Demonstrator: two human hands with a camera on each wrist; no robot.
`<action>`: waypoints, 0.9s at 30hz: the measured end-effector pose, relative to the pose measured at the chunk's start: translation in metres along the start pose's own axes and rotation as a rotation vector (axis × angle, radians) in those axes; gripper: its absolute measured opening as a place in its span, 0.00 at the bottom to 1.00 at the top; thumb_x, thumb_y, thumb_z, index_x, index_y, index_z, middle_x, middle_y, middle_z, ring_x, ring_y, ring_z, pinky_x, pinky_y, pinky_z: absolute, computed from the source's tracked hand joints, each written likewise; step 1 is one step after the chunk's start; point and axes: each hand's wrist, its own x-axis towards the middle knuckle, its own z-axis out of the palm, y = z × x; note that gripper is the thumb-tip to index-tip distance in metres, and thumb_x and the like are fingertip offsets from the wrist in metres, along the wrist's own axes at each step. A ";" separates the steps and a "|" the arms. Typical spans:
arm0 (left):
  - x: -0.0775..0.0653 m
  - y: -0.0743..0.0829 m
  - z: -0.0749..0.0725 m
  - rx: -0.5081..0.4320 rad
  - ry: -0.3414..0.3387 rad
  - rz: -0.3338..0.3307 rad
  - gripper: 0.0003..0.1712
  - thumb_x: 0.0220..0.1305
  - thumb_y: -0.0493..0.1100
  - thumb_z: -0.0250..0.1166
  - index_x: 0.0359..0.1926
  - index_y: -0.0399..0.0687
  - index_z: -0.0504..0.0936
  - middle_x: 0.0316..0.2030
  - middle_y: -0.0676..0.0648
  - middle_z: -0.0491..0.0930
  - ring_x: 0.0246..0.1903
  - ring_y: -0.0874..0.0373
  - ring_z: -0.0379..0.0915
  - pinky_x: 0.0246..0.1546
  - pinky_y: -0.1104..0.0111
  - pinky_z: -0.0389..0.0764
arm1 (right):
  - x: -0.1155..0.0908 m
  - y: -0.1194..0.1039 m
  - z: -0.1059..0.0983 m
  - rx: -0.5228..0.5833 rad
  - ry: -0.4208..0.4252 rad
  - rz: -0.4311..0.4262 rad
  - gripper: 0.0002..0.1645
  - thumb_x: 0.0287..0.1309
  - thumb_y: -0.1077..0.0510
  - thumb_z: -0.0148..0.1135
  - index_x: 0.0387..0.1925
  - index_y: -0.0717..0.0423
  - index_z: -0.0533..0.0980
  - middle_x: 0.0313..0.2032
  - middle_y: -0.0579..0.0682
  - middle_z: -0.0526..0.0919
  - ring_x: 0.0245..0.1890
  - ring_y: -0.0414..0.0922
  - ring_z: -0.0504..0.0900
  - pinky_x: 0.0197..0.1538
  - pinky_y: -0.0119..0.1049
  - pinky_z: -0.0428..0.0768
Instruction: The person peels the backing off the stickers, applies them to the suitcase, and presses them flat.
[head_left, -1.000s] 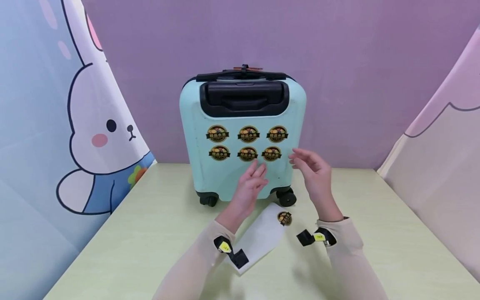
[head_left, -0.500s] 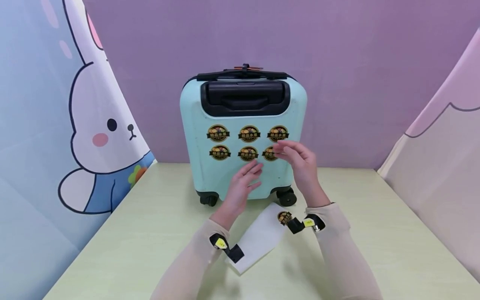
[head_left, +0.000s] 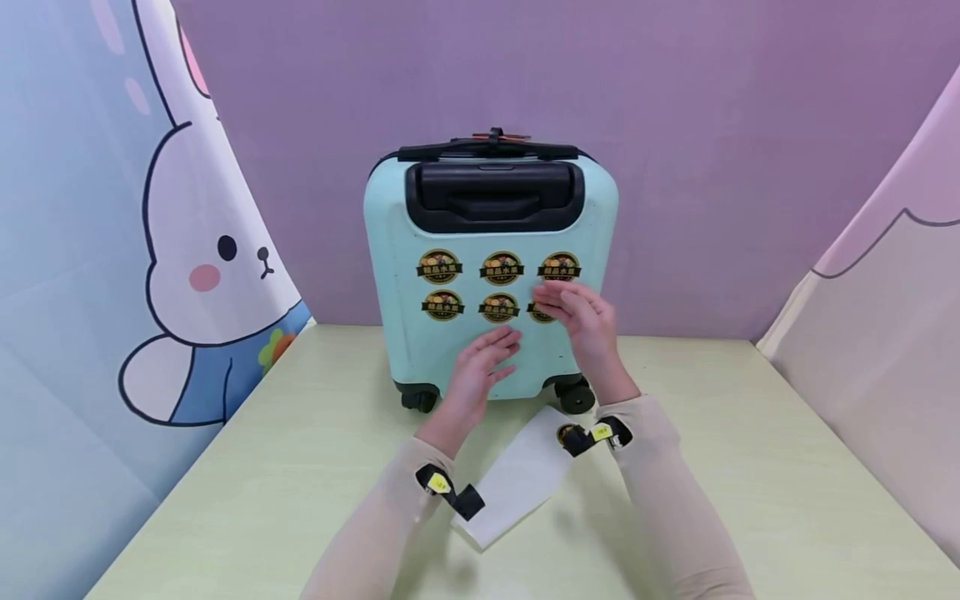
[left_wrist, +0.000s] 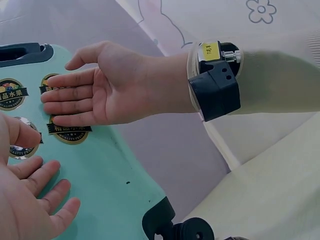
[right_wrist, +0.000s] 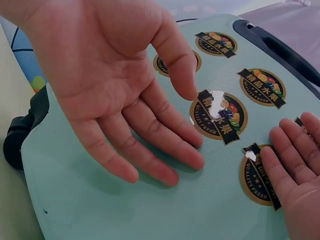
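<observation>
A mint-green suitcase stands upright, bearing two rows of round black-and-gold fruit stickers, among them a lower middle one. My right hand has its straight fingers laid over the lower right sticker, partly hiding it. Below the lower middle sticker, my left hand is held with fingers spread and relaxed, close to the suitcase face. In the left wrist view the right palm shows, holding nothing. The left palm also appears bare in the right wrist view.
On the pale green table lies a white backing sheet with one sticker, partly covered by the right wrist camera. Black wheels support the suitcase. A purple backdrop hangs behind, with a rabbit-printed cloth at left.
My right hand has moved left from beside the suitcase onto the lower right sticker. My left hand has drawn slightly left and down, its fingers opening out more.
</observation>
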 end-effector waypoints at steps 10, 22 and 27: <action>0.001 -0.001 -0.001 -0.004 0.020 -0.001 0.27 0.69 0.32 0.52 0.68 0.32 0.66 0.65 0.36 0.71 0.65 0.42 0.67 0.67 0.49 0.66 | -0.007 0.016 -0.002 -0.009 -0.048 0.043 0.15 0.70 0.68 0.49 0.45 0.64 0.82 0.43 0.54 0.87 0.47 0.48 0.85 0.54 0.40 0.82; -0.001 0.000 -0.004 -0.002 0.006 0.000 0.27 0.70 0.33 0.51 0.69 0.32 0.65 0.66 0.35 0.69 0.66 0.42 0.65 0.67 0.49 0.66 | -0.020 0.024 -0.008 -0.102 -0.051 0.254 0.15 0.70 0.68 0.51 0.51 0.76 0.76 0.42 0.51 0.87 0.46 0.45 0.85 0.53 0.40 0.83; 0.000 -0.001 -0.005 0.000 0.014 -0.005 0.28 0.69 0.33 0.51 0.69 0.32 0.66 0.66 0.36 0.70 0.66 0.43 0.65 0.67 0.49 0.66 | -0.024 0.023 -0.015 -0.133 -0.045 0.353 0.20 0.70 0.66 0.52 0.56 0.81 0.70 0.41 0.49 0.87 0.43 0.44 0.86 0.52 0.39 0.83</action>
